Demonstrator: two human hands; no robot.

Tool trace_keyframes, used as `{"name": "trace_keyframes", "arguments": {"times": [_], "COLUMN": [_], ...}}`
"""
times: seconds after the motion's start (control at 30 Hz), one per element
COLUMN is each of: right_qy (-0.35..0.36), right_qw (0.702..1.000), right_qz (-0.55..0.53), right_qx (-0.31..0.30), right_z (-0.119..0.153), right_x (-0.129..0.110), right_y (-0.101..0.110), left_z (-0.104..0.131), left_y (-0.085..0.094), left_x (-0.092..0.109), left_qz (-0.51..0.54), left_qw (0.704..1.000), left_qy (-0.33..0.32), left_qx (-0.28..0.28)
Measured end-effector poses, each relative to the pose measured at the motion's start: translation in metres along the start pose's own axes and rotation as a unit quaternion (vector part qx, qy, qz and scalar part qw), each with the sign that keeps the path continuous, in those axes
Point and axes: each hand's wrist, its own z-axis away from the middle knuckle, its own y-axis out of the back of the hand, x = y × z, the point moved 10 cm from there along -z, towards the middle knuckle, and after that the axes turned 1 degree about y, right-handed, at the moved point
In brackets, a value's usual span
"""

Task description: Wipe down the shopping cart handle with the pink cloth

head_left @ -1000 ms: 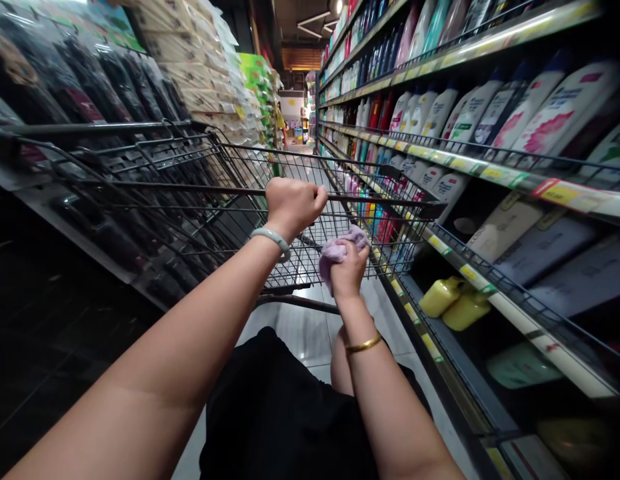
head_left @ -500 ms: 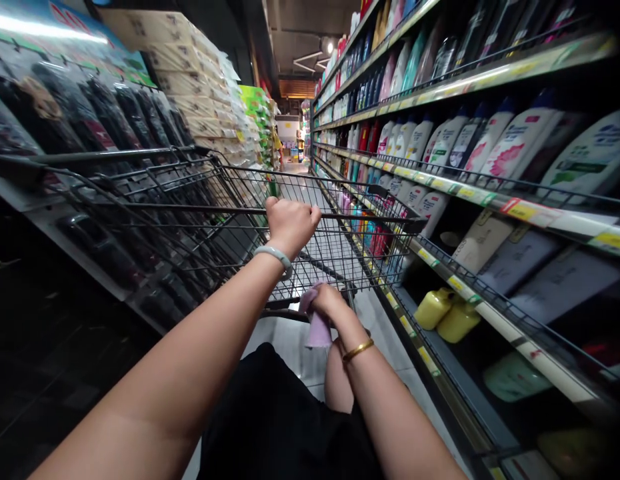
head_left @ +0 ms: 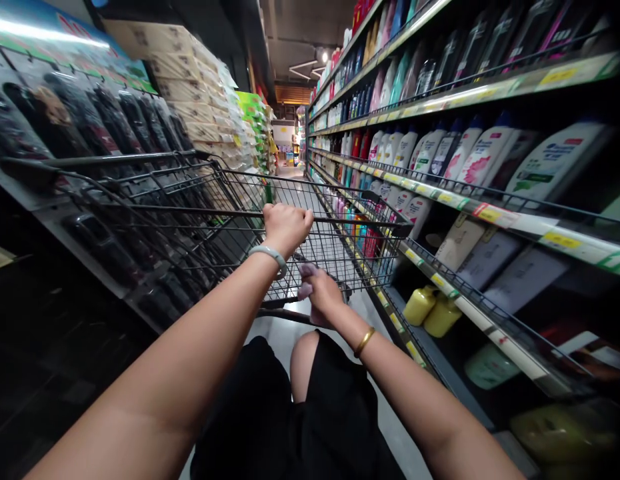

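A black wire shopping cart (head_left: 320, 243) stands right in front of me. My left hand (head_left: 287, 227), with a pale bangle at its wrist, is closed around the cart's dark top bar. Lower and slightly to the right, my right hand (head_left: 324, 292) grips a purple cloth (head_left: 307, 280) against the back of the cart's wire basket. A gold bracelet (head_left: 365, 342) circles the right wrist. Part of the cloth is hidden behind the fingers.
Shelves of shampoo bottles (head_left: 490, 157) line the right side, with yellow jars (head_left: 420, 305) low down. On the left are hanging packaged goods (head_left: 105, 113) and stacked packs (head_left: 185, 87). The tiled aisle (head_left: 290, 171) runs ahead between them.
The right hand has risen a little, and the cloth that hung down is now bunched up. Shelf goods have shifted slightly in view. My left hand still holds the bar.
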Motion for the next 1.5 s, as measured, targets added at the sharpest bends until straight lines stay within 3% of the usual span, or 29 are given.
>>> {"name": "trace_keyframes", "arguments": {"times": [0.1,0.17,0.3,0.37,0.47,0.57,0.63,0.7,0.8,0.87,1.03,1.1,1.17,1.33,1.4,1.5], "right_qy": [0.045,0.062,0.099,0.113,0.105,0.107,0.123,0.144,0.161,0.167,0.143,0.142,0.153,0.198,0.198,0.148], "right_qw": [0.993,0.986,0.97,0.965,0.964,0.954,0.944,0.945,0.953,0.952,0.932,0.922,0.921,0.93,0.929,0.927], "right_qz": [0.07,0.129,0.221,0.236,0.244,0.253,0.253,0.251,0.248,0.248,0.256,0.264,0.272,0.268,0.26,0.237], "right_qx": [0.078,0.088,-0.014,-0.038,0.011,0.123,0.17,0.15,0.07,0.058,0.216,0.246,0.235,0.153,0.173,0.252], "right_z": [0.001,0.002,0.014,0.021,0.024,0.026,0.032,0.039,0.051,0.056,0.053,0.056,0.061,0.077,0.076,0.067], "right_x": [-0.026,-0.033,-0.017,-0.007,0.002,0.001,0.006,0.017,0.039,0.046,0.035,0.03,0.029,0.027,0.019,0.013], "right_y": [0.037,0.046,0.02,0.018,0.053,0.106,0.121,0.111,0.084,0.086,0.17,0.187,0.181,0.141,0.153,0.2], "left_z": [0.004,0.007,0.014,0.017,0.02,0.023,0.025,0.027,0.029,0.031,0.035,0.037,0.038,0.041,0.041,0.041], "left_y": [0.003,0.006,0.012,0.015,0.019,0.021,0.022,0.024,0.026,0.028,0.031,0.032,0.033,0.035,0.035,0.035], "left_x": [0.0,-0.001,0.0,0.0,-0.002,-0.003,-0.003,-0.002,0.0,0.001,0.002,0.002,0.002,0.003,0.003,0.003], "left_qz": [0.005,0.009,0.025,0.035,0.041,0.044,0.05,0.054,0.056,0.056,0.054,0.052,0.05,0.048,0.048,0.052], "left_qw": [1.0,1.0,1.0,0.999,0.999,0.998,0.998,0.998,0.997,0.997,0.997,0.997,0.997,0.997,0.997,0.997], "left_qy": [0.003,0.003,-0.009,-0.017,-0.027,-0.035,-0.04,-0.043,-0.046,-0.047,-0.051,-0.053,-0.055,-0.058,-0.061,-0.064], "left_qx": [0.001,0.001,-0.003,0.0,0.005,0.003,0.002,-0.001,-0.004,-0.004,0.003,0.005,0.007,0.009,0.007,0.008]}}
